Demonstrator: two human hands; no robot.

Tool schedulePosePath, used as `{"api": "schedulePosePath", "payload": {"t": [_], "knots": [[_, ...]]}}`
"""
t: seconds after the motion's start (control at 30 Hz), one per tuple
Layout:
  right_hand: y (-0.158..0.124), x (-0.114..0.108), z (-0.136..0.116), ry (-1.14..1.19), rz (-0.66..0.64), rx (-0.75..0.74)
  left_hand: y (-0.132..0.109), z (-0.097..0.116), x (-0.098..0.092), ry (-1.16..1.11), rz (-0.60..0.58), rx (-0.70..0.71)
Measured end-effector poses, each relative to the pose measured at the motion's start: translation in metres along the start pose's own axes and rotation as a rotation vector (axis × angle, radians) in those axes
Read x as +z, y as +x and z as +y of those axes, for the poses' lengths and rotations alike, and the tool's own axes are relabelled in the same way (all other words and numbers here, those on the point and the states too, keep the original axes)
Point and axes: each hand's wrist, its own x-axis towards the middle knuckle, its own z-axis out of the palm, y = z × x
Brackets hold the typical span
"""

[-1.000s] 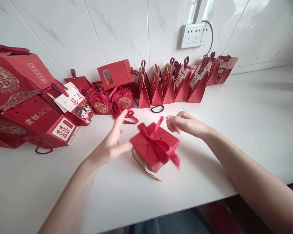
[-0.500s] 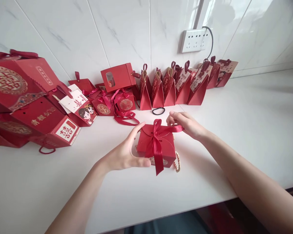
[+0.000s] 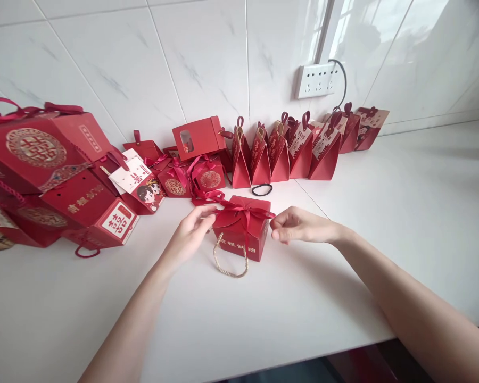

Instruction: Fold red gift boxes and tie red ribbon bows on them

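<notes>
A small red gift box [image 3: 239, 234] stands upright on the white counter [image 3: 263, 314], gold lettering on its front and a beige rope handle [image 3: 228, 264] hanging down onto the counter. A red ribbon [image 3: 245, 211] runs across its top. My left hand [image 3: 191, 234] pinches the ribbon's left end at the box's left top corner. At the right top corner, my right hand [image 3: 297, 225] pinches the ribbon's other end. Both hands pull the ribbon out sideways.
Larger red boxes [image 3: 43, 170] are piled at the left. Small red boxes [image 3: 191, 170] and a row of red triangular bags [image 3: 287, 149] line the tiled wall. A black hair tie [image 3: 262, 189] lies behind the box. A wall socket [image 3: 315, 80] is above.
The box has been turned so its lettered front and rope handle face me, and it sits a bit farther back. Both hands have moved to the ribbon ends at either side.
</notes>
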Motion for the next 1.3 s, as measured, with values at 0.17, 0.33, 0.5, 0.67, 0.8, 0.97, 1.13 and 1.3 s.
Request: {"api": "schedulePosePath", "payload": {"t": [0.17,0.33,0.5,0.67,0.8,0.97,1.13,1.3], "knots": [[0.006,0.005,0.004,0.034,0.476,-0.117,-0.001,-0.004,0.002,-0.078,-0.028,-0.035],[0.010,0.018,0.004,0.021,0.396,-0.065,-0.005,0.000,0.005,-0.159,-0.102,-0.082],[0.009,0.024,0.007,0.011,0.314,-0.112,-0.007,0.005,0.003,-0.231,-0.127,-0.070],[0.010,0.028,0.010,-0.192,0.314,-0.192,-0.009,0.009,0.003,-0.122,-0.051,0.035],[0.012,0.030,0.011,-0.251,0.340,-0.188,-0.012,0.011,0.011,0.067,0.054,0.193],[0.012,0.029,0.016,-0.277,0.357,-0.221,-0.017,0.018,0.013,0.137,0.149,0.315],[0.012,0.028,0.015,-0.313,0.369,-0.249,-0.026,0.029,0.002,-0.105,-0.210,0.012],[0.011,0.028,0.013,-0.334,0.370,-0.258,-0.029,0.033,-0.002,-0.107,-0.637,-0.203]]}}
